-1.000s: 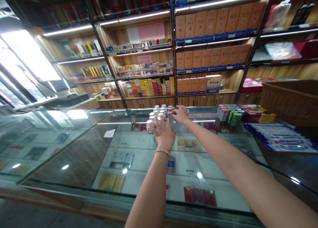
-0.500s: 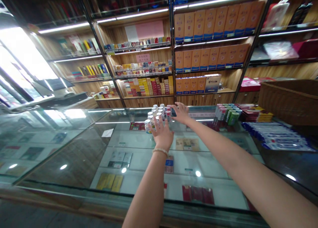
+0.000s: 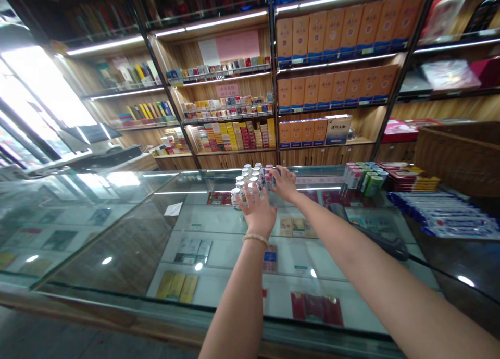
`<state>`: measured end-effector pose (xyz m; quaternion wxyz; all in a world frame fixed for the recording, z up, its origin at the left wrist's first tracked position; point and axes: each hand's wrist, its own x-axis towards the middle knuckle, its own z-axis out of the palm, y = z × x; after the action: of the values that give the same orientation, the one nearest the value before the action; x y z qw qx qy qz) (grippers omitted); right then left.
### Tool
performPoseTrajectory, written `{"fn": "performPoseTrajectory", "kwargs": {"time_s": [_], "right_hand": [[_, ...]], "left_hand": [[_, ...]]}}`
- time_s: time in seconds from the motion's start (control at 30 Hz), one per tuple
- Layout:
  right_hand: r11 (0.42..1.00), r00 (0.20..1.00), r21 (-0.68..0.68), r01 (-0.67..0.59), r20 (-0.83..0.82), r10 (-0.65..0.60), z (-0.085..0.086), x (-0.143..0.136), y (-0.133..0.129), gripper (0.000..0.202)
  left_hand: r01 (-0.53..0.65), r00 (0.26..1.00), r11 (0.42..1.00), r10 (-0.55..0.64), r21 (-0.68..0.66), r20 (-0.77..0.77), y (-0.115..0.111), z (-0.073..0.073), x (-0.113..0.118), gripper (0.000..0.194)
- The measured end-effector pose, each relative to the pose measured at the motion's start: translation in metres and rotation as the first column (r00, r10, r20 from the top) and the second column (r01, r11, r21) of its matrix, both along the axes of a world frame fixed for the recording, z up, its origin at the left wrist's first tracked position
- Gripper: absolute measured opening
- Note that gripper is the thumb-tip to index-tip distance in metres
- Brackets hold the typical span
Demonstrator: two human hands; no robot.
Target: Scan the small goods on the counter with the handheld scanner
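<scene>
A cluster of small white-capped bottles [image 3: 245,181] stands on the glass counter [image 3: 128,228] near its far edge. My left hand [image 3: 258,210], with a bead bracelet at the wrist, reaches to the near side of the cluster, fingers spread against the bottles. My right hand [image 3: 284,182] rests at the right side of the cluster, fingers curled around the bottles there. Whether either hand holds a bottle is hidden by the hands themselves.
A second group of red, white and green bottles [image 3: 361,178] stands to the right, beside stacked flat red packs [image 3: 410,177] and blue-and-white boxes [image 3: 449,218]. A wicker basket [image 3: 457,158] sits at far right. Shelves of cartons [image 3: 332,62] line the back wall.
Both hands have stayed at the bottle cluster; the right hand has closed in slightly against its right side. The view has shifted a little.
</scene>
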<state>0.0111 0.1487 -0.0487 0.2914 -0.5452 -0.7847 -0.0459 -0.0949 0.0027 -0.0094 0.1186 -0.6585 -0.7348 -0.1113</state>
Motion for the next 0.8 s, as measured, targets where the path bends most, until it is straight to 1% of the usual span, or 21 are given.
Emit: {"fn": "performPoseTrajectory", "kwargs": {"time_s": [0.23, 0.4, 0.67, 0.8], "right_hand": [[1.0, 0.999, 0.017, 0.009, -0.037, -0.009, -0.007, -0.004, 0.013, 0.062], [0.998, 1.0, 0.049, 0.025, -0.014, -0.025, -0.011, -0.005, 0.021, 0.061], [0.999, 0.999, 0.027, 0.042, 0.009, -0.042, -0.008, -0.005, 0.023, 0.063], [0.999, 0.999, 0.016, 0.042, -0.004, -0.042, -0.006, -0.007, 0.023, 0.066]], "left_hand": [[-0.009, 1.0, 1.0, 0.009, -0.017, 0.012, 0.0, 0.003, 0.001, 0.073], [-0.011, 0.999, 1.0, 0.011, -0.009, 0.032, -0.002, 0.006, 0.003, 0.076], [-0.015, 0.999, 1.0, 0.016, -0.006, 0.031, -0.001, 0.005, 0.003, 0.076], [-0.015, 0.999, 1.0, 0.015, -0.024, 0.033, -0.002, 0.007, 0.004, 0.076]]}}
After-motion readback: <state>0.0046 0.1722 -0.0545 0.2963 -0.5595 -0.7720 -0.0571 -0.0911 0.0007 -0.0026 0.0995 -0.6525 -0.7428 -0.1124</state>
